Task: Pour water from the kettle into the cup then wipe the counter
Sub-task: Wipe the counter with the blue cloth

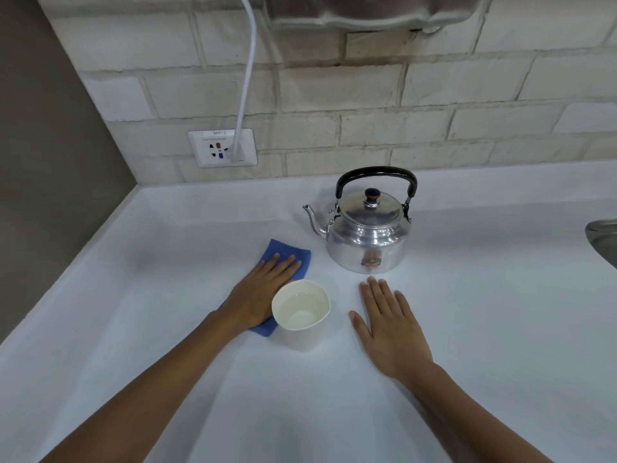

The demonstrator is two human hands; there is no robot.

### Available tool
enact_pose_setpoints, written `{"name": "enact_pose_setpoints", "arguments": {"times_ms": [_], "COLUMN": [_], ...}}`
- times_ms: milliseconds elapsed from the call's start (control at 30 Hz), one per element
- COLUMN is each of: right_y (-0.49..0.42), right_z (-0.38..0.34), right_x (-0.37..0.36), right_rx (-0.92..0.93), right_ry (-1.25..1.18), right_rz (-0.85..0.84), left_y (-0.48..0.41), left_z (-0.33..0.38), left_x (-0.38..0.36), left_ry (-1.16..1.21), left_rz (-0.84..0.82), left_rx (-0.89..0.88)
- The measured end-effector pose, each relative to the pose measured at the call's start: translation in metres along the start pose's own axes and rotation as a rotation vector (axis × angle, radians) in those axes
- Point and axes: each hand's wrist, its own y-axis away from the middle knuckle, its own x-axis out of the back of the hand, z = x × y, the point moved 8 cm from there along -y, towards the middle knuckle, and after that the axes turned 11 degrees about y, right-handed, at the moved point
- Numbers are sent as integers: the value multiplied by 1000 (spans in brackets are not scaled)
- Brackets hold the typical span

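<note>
A shiny metal kettle with a black handle stands upright on the white counter, its spout pointing left. In front of it a white paper cup holds water. My left hand lies flat, palm down, on a blue cloth just left of the cup, fingers stretched out over it. My right hand rests flat on the bare counter to the right of the cup, fingers apart, holding nothing, a little in front of the kettle.
A brick-tiled wall runs behind the counter, with a socket and a white cable plugged into it. A steel sink edge shows at the far right. A brown side wall bounds the counter on the left.
</note>
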Motion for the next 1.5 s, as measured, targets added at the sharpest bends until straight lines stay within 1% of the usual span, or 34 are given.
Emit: {"name": "enact_pose_setpoints", "arguments": {"times_ms": [100,167,233,300,367,433,500,600,667,733,833,867,933,1033,1100,1167,1233,1300,1400,1433,1500], "right_y": [0,0,0,0,0,0,-1,-1,-1,-1,-1,-1,-2,-2,-1,-1,-1,-2,-2,-1,-2], "right_z": [-1,-2,-2,-2,-1,0,0,0,-1,-1,-1,-1,-1,-1,0,0,0,0,-1,-1,0], "right_x": [0,1,3,4,3,2,2,1,1,1,1,1,2,3,2,2,3,4,3,3,4], "right_rx": [-5,-13,-16,-14,-8,-7,-6,-8,-8,-8,-11,-10,-6,-2,-1,1,1,-3,-8,-9,-7], "right_ry": [1,13,23,24,20,18,16,15,21,24,23,25,23,19,20,20,18,15,14,13,17], "right_rz": [-6,4,17,9,-9,-14,-15,-21,-22,-21,-27,-28,-35,-27,-35,-42,-35,-31,-39,-38,-28], "left_y": [25,22,15,15,30,61,100,144,148,138,121,119,123,149,174,193,199,194,181,178,176], "left_z": [-25,-35,-33,-22,-5,10,23,13,-9,-22,-14,-5,19,60,66,43,16,5,31,49,92], "left_x": [16,26,28,26,20,14,9,9,17,25,26,23,14,-2,-7,1,13,22,16,10,0], "left_ry": [133,169,110,1,-19,48,111,169,166,139,132,142,132,143,169,165,173,154,88,74,54], "left_rz": [71,76,72,61,80,144,214,229,222,218,229,234,254,257,228,224,212,221,228,225,221], "left_rx": [123,229,339,410,433,444,404,391,454,555,670,680,633,438,368,405,514,621,710,697,588]}}
